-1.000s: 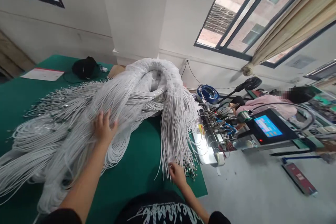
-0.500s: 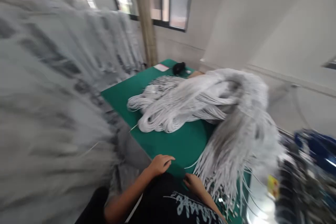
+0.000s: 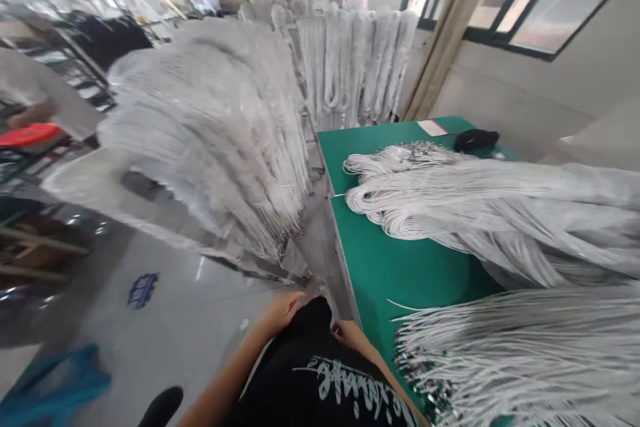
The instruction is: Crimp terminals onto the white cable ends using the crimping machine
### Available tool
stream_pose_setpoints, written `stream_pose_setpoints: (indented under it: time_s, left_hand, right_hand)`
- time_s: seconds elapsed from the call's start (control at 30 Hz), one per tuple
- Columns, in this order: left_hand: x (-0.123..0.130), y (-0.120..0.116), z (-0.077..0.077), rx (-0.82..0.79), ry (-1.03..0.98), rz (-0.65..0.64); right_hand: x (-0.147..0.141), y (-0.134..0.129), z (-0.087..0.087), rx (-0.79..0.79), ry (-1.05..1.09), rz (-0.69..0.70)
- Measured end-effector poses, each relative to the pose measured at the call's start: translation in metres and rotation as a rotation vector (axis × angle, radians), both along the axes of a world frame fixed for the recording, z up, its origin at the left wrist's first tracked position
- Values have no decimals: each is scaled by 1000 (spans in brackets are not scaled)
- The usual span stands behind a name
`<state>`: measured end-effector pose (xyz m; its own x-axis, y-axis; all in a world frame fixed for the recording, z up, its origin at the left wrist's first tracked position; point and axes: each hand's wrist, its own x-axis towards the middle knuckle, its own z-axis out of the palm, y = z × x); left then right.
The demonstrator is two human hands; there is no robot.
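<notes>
My left hand (image 3: pixel 284 311) is low in the middle, in front of my black shirt and over the grey floor. Its fingers are loosely bent and somewhat blurred, and I see nothing in them. My right hand (image 3: pixel 350 333) is at the shirt's other side, beside the green table (image 3: pixel 370 267). Its fingers curl loosely, with no object showing between them. Nearest to it on the table lies a bundle of white cords (image 3: pixel 500 340) with metallic ends. Farther back lies a looped bundle of white cords (image 3: pixel 450 197).
Left of the table, a rack (image 3: pixel 295 272) carries a large mass of hanging white cords (image 3: pixel 215 113). More cord loops (image 3: pixel 350 60) hang behind it. A black object (image 3: pixel 476 140) and a paper (image 3: pixel 433 127) lie at the table's back. Blue plastic (image 3: pixel 65 380) lies on the floor.
My view has swung left, bringing the hanging cords and floor into sight. The table and its bundles now stand farther right in view. My hands stay low by my shirt.
</notes>
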<state>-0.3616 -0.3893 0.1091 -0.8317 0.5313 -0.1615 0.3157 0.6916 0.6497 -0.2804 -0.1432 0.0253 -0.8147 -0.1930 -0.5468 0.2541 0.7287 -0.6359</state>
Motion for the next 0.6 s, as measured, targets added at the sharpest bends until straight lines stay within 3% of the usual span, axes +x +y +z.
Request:
stream_pose_setpoints:
  time_s: [0.07, 0.13, 0.2, 0.27, 0.37, 0.43, 0.5, 0.6]
  left_hand:
    - [22, -37, -8, -5, 2, 193]
    - [34, -56, -16, 1, 3, 368]
    - [32, -54, -19, 36, 17, 485]
    - [15, -41, -10, 108, 83, 510]
    - [-25, -29, 29, 193, 285, 385]
    - [-50, -43, 67, 175, 464, 343]
    - [-67, -74, 110, 144, 675, 440]
    - [-80, -133, 168, 134, 957, 751]
  right_hand:
    - [-4, -6, 0, 0, 18, 50]
    - [-8, -6, 0, 18, 39, 77]
    - [-12, -1, -2, 60, 39, 84]
    - [-18, 3, -5, 106, 16, 95]
    - [-34, -1, -7, 138, -7, 144]
    - [-50, -12, -5, 135, -5, 177]
    - [-72, -26, -1, 125, -5, 195]
    - [-113, -51, 7, 104, 21, 206]
